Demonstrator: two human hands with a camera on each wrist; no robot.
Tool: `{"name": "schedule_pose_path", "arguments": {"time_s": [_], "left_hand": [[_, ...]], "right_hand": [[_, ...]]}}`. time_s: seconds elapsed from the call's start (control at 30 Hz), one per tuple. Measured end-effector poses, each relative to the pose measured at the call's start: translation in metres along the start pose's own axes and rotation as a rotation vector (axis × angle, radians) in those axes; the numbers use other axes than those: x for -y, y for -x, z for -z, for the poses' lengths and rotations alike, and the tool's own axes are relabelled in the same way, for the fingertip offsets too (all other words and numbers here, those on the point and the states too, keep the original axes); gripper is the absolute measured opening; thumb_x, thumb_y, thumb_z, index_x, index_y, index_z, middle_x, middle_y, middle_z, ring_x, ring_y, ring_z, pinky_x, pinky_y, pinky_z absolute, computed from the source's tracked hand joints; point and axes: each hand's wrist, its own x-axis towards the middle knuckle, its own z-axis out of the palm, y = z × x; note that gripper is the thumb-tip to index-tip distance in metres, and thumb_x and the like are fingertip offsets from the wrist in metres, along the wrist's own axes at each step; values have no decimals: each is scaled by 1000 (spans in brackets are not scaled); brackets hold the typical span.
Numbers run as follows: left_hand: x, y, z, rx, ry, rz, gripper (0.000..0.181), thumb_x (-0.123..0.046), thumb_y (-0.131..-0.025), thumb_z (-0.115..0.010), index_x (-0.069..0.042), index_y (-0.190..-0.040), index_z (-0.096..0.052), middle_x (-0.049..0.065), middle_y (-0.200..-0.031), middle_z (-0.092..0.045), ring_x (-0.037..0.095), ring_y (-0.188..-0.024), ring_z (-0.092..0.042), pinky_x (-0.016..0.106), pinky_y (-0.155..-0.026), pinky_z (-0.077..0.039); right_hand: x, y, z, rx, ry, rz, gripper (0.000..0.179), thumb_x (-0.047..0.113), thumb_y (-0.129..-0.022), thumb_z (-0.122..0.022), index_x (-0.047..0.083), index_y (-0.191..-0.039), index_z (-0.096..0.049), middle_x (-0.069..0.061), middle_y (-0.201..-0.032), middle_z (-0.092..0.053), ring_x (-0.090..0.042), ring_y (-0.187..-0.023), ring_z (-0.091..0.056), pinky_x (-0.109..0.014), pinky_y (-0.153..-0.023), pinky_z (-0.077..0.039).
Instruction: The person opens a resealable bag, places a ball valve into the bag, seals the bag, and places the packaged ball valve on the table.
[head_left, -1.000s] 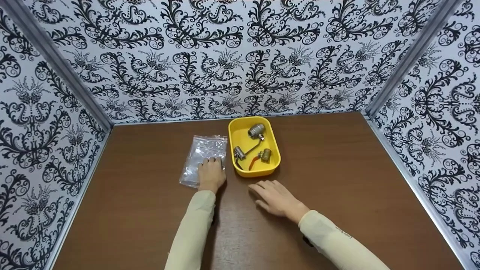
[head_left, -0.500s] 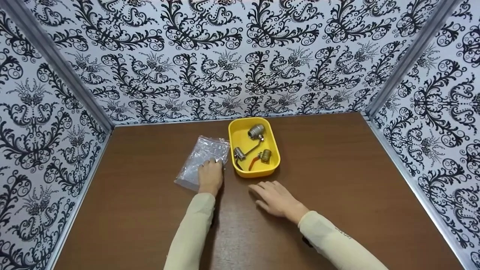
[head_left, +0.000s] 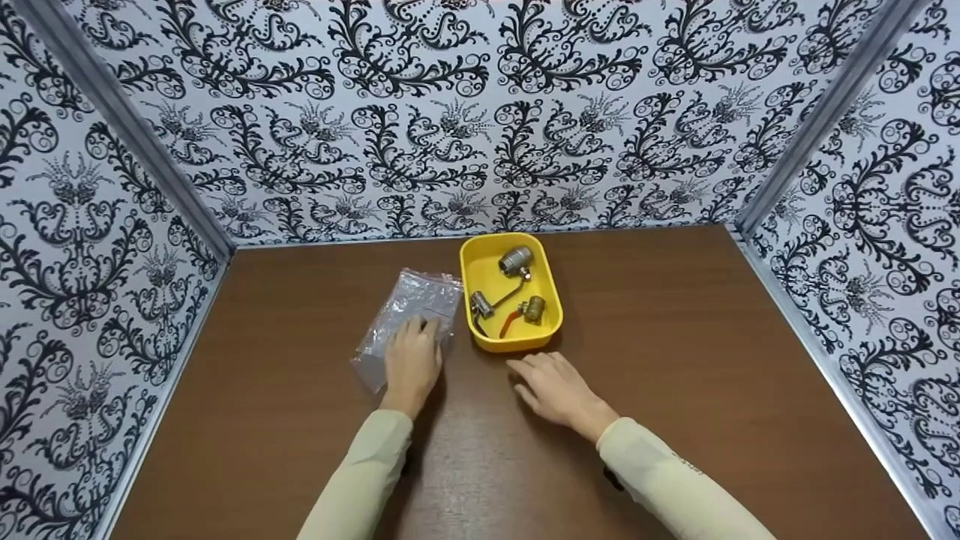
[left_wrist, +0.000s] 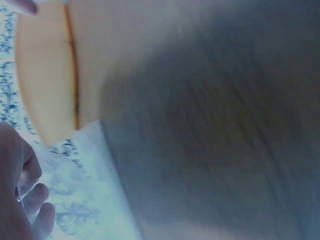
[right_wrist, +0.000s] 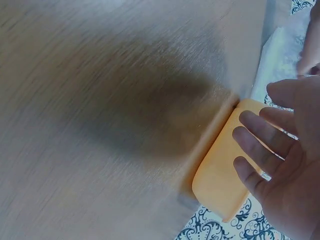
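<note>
My left hand (head_left: 412, 364) lies over the lower right part of a clear plastic zip bag (head_left: 411, 296), its fingers curled at the film. In the left wrist view, the left fingers (left_wrist: 44, 220) bend in beside the translucent bag (left_wrist: 107, 185). Just in front of a yellow tray (head_left: 517, 346) my right hand (head_left: 561, 394) rests with relaxed, spread fingers, holding nothing. The right wrist view shows its fingertips close to the tray wall (right_wrist: 220, 175). Inside the tray lie a larger grey ball valve (head_left: 515, 261), a small silver valve (head_left: 481, 304) and a brass valve (head_left: 534, 309) with a red lever (head_left: 510, 322).
The brown wooden table (head_left: 660, 300) is enclosed by black-and-white patterned walls (head_left: 480, 135) at the back and sides. The tray stands near the back wall, right beside the bag.
The bag has turned clockwise, its top coming closer to the tray. My left hand has drawn slightly back and left. The right hand has shifted slightly toward the tray; the valves stay put.
</note>
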Motion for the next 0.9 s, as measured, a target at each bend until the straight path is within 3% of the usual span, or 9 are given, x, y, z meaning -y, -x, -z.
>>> {"name": "schedule_pose_path", "arguments": {"time_s": [0.13,0.27,0.37,0.5,0.67,0.77,0.9], "left_hand": [[-4,4,18,-122,72,-9,34,-12,-75,-77,-14,-108,-70,8,-93,-62,28,-83,-61,41,-64,-50],[-14,6,36,-243,153,-38,36,-9,-74,-78,-14,-109,-72,6,-93,-63,26,-82,-61,39,-64,-50],[-22,9,45,-296,199,-79,39,-7,-72,-78,-14,-110,-73,5,-95,-65,24,-82,-61,37,-67,-52],[-32,12,51,-355,239,-138,44,-4,-69,-78,-14,-112,-73,5,-96,-66,22,-83,-62,35,-67,-53],[-40,14,53,-451,277,-238,42,-4,-72,-73,-14,-113,-73,7,-95,-67,23,-82,-62,35,-69,-53],[-42,17,50,-456,302,-316,39,-2,-74,-71,-13,-112,-73,8,-94,-67,23,-82,-63,34,-72,-53],[-44,23,43,-381,315,-400,34,-3,-79,-70,-13,-111,-74,7,-97,-68,22,-87,-64,34,-77,-53]], "right_hand": [[2,0,2,-1,-2,-26,35,26,-94,-62,9,-124,-64,-7,-110,-69,-25,-99,-64,-42,-89,-48],[7,-3,8,8,-138,-53,35,24,-93,-62,5,-123,-65,-9,-107,-70,-26,-97,-64,-45,-87,-50],[11,-5,13,16,-263,-99,34,23,-94,-62,5,-122,-65,-9,-108,-70,-27,-100,-64,-46,-90,-50],[14,-8,21,-9,-388,-149,31,22,-95,-60,7,-122,-67,-8,-113,-71,-26,-106,-65,-45,-94,-50],[19,-10,31,-104,-578,-142,25,16,-95,-61,8,-117,-70,-6,-116,-71,-22,-108,-67,-43,-92,-53],[20,-12,36,-151,-704,-142,25,18,-96,-60,10,-117,-71,-3,-115,-72,-16,-107,-67,-38,-90,-54],[20,-13,40,-161,-842,-173,25,23,-100,-54,12,-113,-72,-4,-105,-74,-11,-94,-68,-28,-83,-55]]}}
